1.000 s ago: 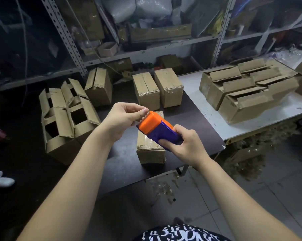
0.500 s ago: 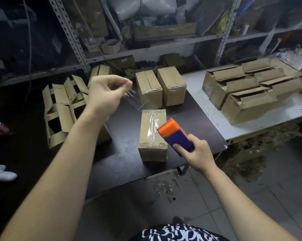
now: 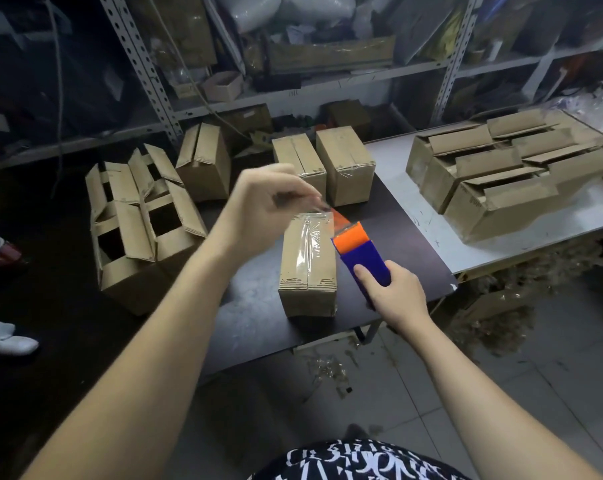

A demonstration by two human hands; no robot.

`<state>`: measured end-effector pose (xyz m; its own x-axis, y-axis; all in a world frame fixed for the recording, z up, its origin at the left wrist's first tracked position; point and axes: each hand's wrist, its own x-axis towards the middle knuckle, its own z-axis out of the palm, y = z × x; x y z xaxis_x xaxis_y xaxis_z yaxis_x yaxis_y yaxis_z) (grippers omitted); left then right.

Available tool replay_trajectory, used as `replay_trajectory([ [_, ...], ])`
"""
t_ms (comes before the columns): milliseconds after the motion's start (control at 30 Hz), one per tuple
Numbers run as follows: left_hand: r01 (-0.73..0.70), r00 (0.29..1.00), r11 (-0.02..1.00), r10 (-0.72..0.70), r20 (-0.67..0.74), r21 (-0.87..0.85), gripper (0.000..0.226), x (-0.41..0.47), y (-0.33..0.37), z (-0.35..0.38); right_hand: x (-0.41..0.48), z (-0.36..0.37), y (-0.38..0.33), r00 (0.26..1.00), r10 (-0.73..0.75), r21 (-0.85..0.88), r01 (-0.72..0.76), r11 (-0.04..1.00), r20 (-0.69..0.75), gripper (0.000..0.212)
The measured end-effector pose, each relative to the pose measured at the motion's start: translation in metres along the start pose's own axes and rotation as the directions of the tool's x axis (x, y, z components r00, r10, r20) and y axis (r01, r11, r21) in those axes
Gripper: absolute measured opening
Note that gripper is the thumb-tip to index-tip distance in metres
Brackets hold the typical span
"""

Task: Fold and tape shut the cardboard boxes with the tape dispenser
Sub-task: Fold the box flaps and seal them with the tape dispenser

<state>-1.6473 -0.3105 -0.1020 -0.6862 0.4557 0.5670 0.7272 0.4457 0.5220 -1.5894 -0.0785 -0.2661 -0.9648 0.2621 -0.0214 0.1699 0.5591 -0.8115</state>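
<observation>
**Taping the third box**

While two taped boxes (image 3: 324, 164) are standing at the back of the dark table (image 3: 258, 317), the left hand (image 3: 262, 206) is pinching clear, glossy tape (image 3: 310, 237) over the corrugated box (image 3: 307, 271) at the table's near edge. The right hand (image 3: 395, 292) is gripping the orange-and-blue tape dispenser (image 3: 360, 254) just beside it. By my judgement most work is remaining: open-flapped boxes (image 3: 137, 216) are waiting at left, more (image 3: 508, 168) at right.

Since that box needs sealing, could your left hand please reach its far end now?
Probably yes: the left hand hovers just above the box's far end, pinching tape, with nothing between.
</observation>
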Motion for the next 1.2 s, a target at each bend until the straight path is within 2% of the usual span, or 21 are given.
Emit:
replay_trajectory([
  [67,-0.059,0.998,0.998,0.059,0.034,-0.018,0.006,-0.007,0.010,0.018,0.010,0.001,-0.009,0.984,0.180,0.162,-0.177,0.971,-0.006,0.046],
  [100,-0.072,0.997,0.997,0.073,0.017,-0.035,0.007,-0.010,0.015,0.024,0.015,-0.001,-0.011,0.952,0.306,0.226,-0.295,0.928,-0.016,0.048],
  [133,-0.078,0.997,0.995,0.077,-0.011,-0.058,0.007,-0.012,0.018,0.028,0.020,-0.003,-0.010,0.912,0.407,0.218,-0.390,0.895,-0.039,0.050],
  [167,-0.081,0.996,0.994,0.078,-0.033,-0.080,0.008,-0.013,0.021,0.031,0.024,-0.005,-0.005,0.890,0.448,0.120,-0.437,0.891,-0.083,0.052],
  [233,-0.066,0.997,0.991,0.062,-0.039,-0.117,0.007,-0.015,0.025,0.031,0.027,-0.002,0.008,0.914,0.380,-0.138,-0.398,0.907,-0.141,0.055],
  [267,-0.033,0.999,0.990,0.028,-0.035,-0.139,0.007,-0.017,0.025,0.031,0.027,0.003,0.014,0.936,0.329,-0.215,-0.349,0.912,-0.124,0.053],
  [400,0.172,0.982,0.947,-0.187,-0.033,-0.270,0.010,-0.031,0.023,0.027,0.029,0.035,0.029,0.980,0.200,-0.380,-0.185,0.906,-0.001,0.037],
  [500,0.345,0.933,0.871,-0.358,0.028,-0.349,0.013,-0.041,0.020,0.021,0.030,0.052,0.035,0.985,0.162,-0.394,-0.127,0.910,0.057,0.033],
  [600,0.460,0.883,0.830,-0.465,0.064,-0.316,0.012,-0.050,0.015,0.019,0.031,0.057,0.040,0.990,0.116,-0.328,-0.083,0.941,0.082,0.035],
  [667,0.511,0.854,0.808,-0.516,0.066,-0.292,0.011,-0.055,0.011,0.020,0.031,0.056,0.040,0.998,0.063,-0.276,-0.056,0.959,0.017,0.034],
  [767,0.561,0.822,0.778,-0.563,0.081,-0.283,0.009,-0.058,0.009,0.020,0.029,0.047,0.020,0.991,-0.099,-0.100,0.091,0.991,-0.086,0.031],
  [800,0.575,0.813,0.771,-0.576,0.088,-0.272,0.008,-0.058,0.009,0.021,0.027,0.043,0.007,0.988,-0.142,-0.003,0.142,0.990,-0.067,0.033],
  [867,0.598,0.798,0.761,-0.595,0.097,-0.250,0.008,-0.059,0.008,0.022,0.018,0.034,-0.030,0.969,-0.225,0.242,0.196,0.950,0.098,0.045],
  [933,0.602,0.795,0.756,-0.599,0.098,-0.257,0.007,-0.059,0.006,0.021,0.009,0.032,-0.056,0.906,-0.315,0.442,0.169,0.881,0.281,0.050],
  [1033,0.587,0.804,0.766,-0.588,0.083,-0.261,0.008,-0.062,0.003,0.018,-0.001,0.036,-0.064,0.839,-0.349,0.476,0.126,0.871,0.418,0.039],
  [1133,0.602,0.786,0.765,-0.618,0.004,-0.230,0.008,-0.067,-0.002,0.020,-0.007,0.036,-0.055,0.886,-0.236,0.550,-0.025,0.835,0.398,0.027],
  [1200,0.633,0.744,0.743,-0.661,-0.094,-0.218,0.009,-0.072,-0.006,0.026,-0.009,0.032,-0.046,0.923,-0.143,0.565,-0.091,0.820,0.357,0.015],
])
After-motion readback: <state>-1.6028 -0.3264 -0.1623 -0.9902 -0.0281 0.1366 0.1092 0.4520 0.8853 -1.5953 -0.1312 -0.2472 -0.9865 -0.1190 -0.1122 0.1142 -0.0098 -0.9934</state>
